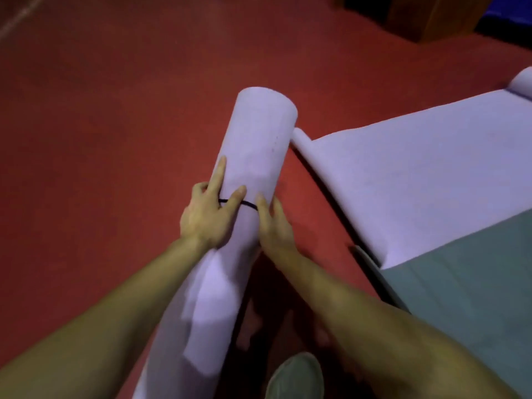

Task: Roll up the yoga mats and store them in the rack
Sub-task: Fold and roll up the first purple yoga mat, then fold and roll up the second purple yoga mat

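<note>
A rolled lilac yoga mat (256, 145) lies lengthwise in front of me on the red floor, its far end pointing away. A thin black band (249, 204) runs across the roll. My left hand (210, 214) presses on the roll's left side with fingers hooked over the band. My right hand (275, 226) grips the band and the roll's right side. A second lilac mat (417, 174) lies flat to the right, its ends curled. The rack is not in view.
A grey-green mat (472, 289) lies partly under the flat lilac one at the lower right. A wooden piece of furniture (429, 15) stands at the top right. My shoe (293, 375) shows at the bottom. Red floor (100, 125) stretches to the left.
</note>
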Motion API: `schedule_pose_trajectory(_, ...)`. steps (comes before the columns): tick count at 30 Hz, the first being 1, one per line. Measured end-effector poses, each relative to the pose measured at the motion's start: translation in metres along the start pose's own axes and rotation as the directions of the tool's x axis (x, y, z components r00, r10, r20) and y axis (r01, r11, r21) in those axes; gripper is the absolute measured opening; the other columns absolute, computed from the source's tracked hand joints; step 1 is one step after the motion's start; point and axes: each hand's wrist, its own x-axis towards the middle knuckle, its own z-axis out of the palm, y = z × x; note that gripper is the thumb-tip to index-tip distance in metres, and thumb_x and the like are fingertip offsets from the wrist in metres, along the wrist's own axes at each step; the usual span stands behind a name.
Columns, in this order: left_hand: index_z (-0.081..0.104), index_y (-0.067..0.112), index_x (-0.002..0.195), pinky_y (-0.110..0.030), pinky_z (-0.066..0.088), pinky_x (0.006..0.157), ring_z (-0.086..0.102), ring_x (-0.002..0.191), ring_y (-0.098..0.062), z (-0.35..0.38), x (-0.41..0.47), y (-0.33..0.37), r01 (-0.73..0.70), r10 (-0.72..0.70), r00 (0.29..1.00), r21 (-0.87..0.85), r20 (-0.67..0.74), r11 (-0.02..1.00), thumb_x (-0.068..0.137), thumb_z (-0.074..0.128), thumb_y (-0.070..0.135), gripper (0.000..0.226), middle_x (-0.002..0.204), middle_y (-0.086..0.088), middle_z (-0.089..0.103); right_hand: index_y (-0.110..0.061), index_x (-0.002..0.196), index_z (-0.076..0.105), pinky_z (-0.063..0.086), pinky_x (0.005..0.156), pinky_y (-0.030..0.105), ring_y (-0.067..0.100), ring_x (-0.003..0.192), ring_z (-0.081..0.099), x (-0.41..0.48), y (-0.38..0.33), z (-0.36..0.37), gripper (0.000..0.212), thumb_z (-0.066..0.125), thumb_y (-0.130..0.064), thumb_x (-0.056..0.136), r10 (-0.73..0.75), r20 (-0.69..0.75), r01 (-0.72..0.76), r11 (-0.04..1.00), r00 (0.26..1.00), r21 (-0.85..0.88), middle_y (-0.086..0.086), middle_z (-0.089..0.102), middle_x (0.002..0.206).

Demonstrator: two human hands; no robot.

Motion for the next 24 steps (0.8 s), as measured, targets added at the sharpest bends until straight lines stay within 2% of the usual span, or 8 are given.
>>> schedule_pose_trajectory(2, -0.003, 0.067, 0.15, -0.045, 0.046, 0.089, 0.059, 0.11, -0.043, -0.001, 0.01, -0.046, 0.088, -0.09, 0.996, 0.103, 0.016, 0.991, 0.094, 0.036, 0.075, 0.069, 0.13, -0.009, 0.049, -0.039, 0.137, 0.057, 0.047, 0.109, 0.049, 0.029, 0.125, 0.063, 0.012, 0.028, 0.045, 0.063, 0.048, -0.072, 0.084, 0.093, 0.164, -0.103, 0.993, 0.982, 0.051, -0.002, 0.067, 0.136)
schedule_pose_trajectory(4, -0.006, 0.062, 0.152, -0.049, 0.044, 0.097, 0.055, 0.12, -0.047, 0.009, 0.017, -0.092, 0.223, -0.245, 0.966, 0.223, 0.078, 0.949, 0.094, 0.032, 0.076, 0.07, 0.139, -0.016, 0.047, -0.036, 0.13, 0.062, 0.048, 0.108, 0.052, 0.034, 0.125, 0.061, 0.016, 0.053, 0.077, 0.055, 0.047, -0.066, 0.087, 0.13, 0.337, -0.132, 0.991, 0.932, -0.017, 0.007, 0.066, 0.136)
schedule_pose_trajectory(6, -0.006, 0.06, 0.153, -0.055, 0.035, 0.111, 0.04, 0.138, -0.049, 0.031, 0.007, -0.133, 0.306, -0.383, 0.903, 0.333, 0.196, 0.892, 0.093, 0.031, 0.077, 0.073, 0.159, -0.019, 0.027, -0.027, 0.135, 0.063, 0.043, 0.113, 0.046, 0.035, 0.132, 0.057, 0.001, 0.058, 0.083, 0.043, 0.051, -0.05, 0.099, 0.149, 0.401, -0.081, 0.98, 0.904, -0.183, 0.013, 0.062, 0.141)
schedule_pose_trajectory(8, -0.009, 0.059, 0.153, -0.062, 0.024, 0.116, 0.018, 0.151, -0.047, 0.057, -0.019, -0.162, 0.301, -0.434, 0.866, 0.435, 0.249, 0.849, 0.093, 0.033, 0.076, 0.075, 0.169, -0.012, 0.001, -0.015, 0.155, 0.043, 0.032, 0.118, 0.034, 0.031, 0.145, 0.043, -0.003, 0.071, 0.075, 0.055, 0.052, -0.038, 0.106, 0.199, 0.452, -0.02, 0.929, 0.869, -0.37, 0.014, 0.047, 0.157)
schedule_pose_trajectory(11, -0.009, 0.053, 0.156, -0.062, 0.022, 0.117, 0.006, 0.153, -0.047, 0.076, -0.043, -0.181, 0.279, -0.39, 0.907, 0.465, 0.161, 0.84, 0.097, 0.039, 0.066, 0.077, 0.17, -0.011, -0.007, -0.013, 0.164, 0.021, 0.022, 0.12, 0.028, 0.026, 0.154, 0.028, 0.006, 0.092, 0.044, 0.066, 0.048, -0.037, 0.108, 0.269, 0.44, 0.013, 0.842, 0.857, -0.539, 0.011, 0.028, 0.168)
schedule_pose_trajectory(15, 0.004, 0.049, 0.159, -0.06, 0.019, 0.119, 0.011, 0.151, -0.047, 0.081, -0.036, -0.174, 0.245, -0.363, 0.917, 0.485, 0.164, 0.84, 0.097, 0.04, 0.065, 0.073, 0.168, -0.016, 0.002, -0.02, 0.164, 0.024, 0.022, 0.12, 0.027, 0.022, 0.154, 0.029, 0.013, 0.1, -0.007, 0.063, 0.046, -0.041, 0.108, 0.276, 0.354, -0.012, 0.803, 0.893, -0.596, 0.004, 0.029, 0.168)
schedule_pose_trajectory(19, 0.02, 0.042, 0.159, -0.058, 0.02, 0.118, 0.023, 0.147, -0.04, 0.09, -0.034, -0.139, 0.171, -0.256, 0.963, 0.538, 0.086, 0.825, 0.098, 0.037, 0.062, 0.066, 0.161, -0.017, 0.024, -0.026, 0.163, 0.026, 0.038, 0.112, 0.032, 0.03, 0.141, 0.049, 0.013, 0.098, -0.054, 0.062, 0.045, -0.045, 0.107, 0.266, 0.258, -0.054, 0.786, 0.929, -0.616, 0.01, 0.048, 0.157)
schedule_pose_trajectory(24, 0.026, 0.04, 0.158, -0.054, 0.018, 0.122, 0.025, 0.15, -0.036, 0.105, -0.036, -0.077, -0.005, -0.116, 0.967, 0.471, 0.227, 0.882, 0.102, 0.033, 0.059, 0.06, 0.165, -0.016, 0.023, -0.026, 0.161, 0.031, 0.037, 0.115, 0.03, 0.027, 0.142, 0.048, -0.001, 0.085, -0.121, 0.062, 0.048, -0.046, 0.106, 0.207, 0.149, -0.085, 0.812, 0.967, -0.577, 0.008, 0.051, 0.155)
